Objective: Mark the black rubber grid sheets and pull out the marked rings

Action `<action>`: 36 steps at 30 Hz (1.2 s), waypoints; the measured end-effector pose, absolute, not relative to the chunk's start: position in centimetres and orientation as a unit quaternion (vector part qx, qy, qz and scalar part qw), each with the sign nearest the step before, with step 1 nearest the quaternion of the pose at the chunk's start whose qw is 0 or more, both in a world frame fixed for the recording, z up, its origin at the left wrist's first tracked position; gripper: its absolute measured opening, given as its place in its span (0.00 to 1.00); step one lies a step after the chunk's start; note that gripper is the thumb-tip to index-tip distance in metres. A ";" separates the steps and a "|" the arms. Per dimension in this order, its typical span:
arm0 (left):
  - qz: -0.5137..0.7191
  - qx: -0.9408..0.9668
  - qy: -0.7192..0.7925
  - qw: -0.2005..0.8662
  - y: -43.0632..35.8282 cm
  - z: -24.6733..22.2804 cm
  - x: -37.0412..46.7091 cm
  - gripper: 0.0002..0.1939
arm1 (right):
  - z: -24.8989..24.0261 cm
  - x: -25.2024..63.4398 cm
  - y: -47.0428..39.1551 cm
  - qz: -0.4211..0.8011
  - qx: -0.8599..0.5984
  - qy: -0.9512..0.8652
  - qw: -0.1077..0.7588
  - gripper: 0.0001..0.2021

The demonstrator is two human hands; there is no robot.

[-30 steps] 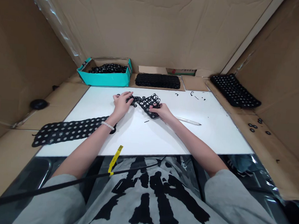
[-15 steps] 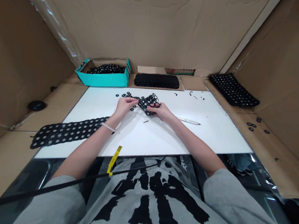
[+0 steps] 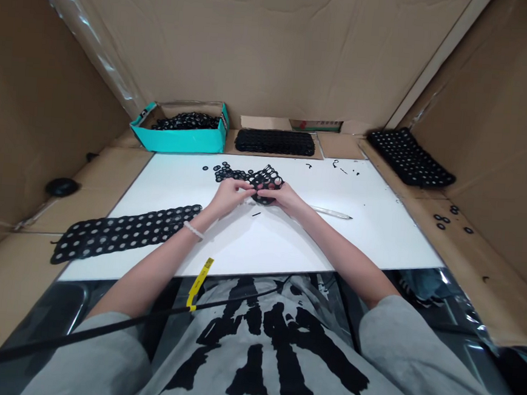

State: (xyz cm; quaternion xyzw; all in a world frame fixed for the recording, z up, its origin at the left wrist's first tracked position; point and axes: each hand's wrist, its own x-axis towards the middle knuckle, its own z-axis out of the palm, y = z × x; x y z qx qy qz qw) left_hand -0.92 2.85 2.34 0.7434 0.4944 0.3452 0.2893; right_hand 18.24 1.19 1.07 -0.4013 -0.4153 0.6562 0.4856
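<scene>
Above the white board (image 3: 260,240), a black openwork piece (image 3: 266,178) made of small joined rings is held up between my two hands. My right hand (image 3: 286,197) grips its right side, thumb in front and fingers behind, seen through the holes. Pinched at the lower left edge of the piece is my left hand (image 3: 230,197), its fingertips close to my right thumb. Whether a single loose ring or thread is between those fingertips is too small to tell. Several loose black rings (image 3: 217,168) and a dark ringed part (image 3: 229,175) lie just beyond my left hand.
A long black ringed strip (image 3: 124,229) lies by my left forearm. At the back stand a turquoise box (image 3: 181,141) of black rings and a black stack (image 3: 275,142). A white pen (image 3: 333,213) lies right; another ringed mat (image 3: 410,157) rests by the right cardboard wall.
My left hand has moved right and slightly down, from the left end of the piece to beside my right thumb. My right hand stays nearly in place, holding the piece.
</scene>
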 end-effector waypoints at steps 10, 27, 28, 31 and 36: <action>0.397 0.725 0.529 0.192 4.7 2.8 -2.5 0.16 | 0.9 18.0 1.2 0.591 -0.486 -0.403 0.502 0.23; 0.357 0.780 0.484 0.176 3.3 3.5 -1.8 0.27 | 0.9 17.5 0.8 0.576 -0.484 -0.410 0.516 0.23; 0.352 0.783 0.475 0.194 3.1 3.6 -1.6 0.25 | 0.9 17.5 0.8 0.578 -0.478 -0.415 0.515 0.23; 0.329 0.772 0.468 0.278 2.8 3.4 -1.1 0.17 | 0.9 17.5 0.7 0.599 -0.443 -0.436 0.505 0.21; 0.388 0.639 0.538 0.389 5.2 2.2 -3.2 0.18 | 0.5 17.5 0.9 0.599 -0.450 -0.459 0.477 0.21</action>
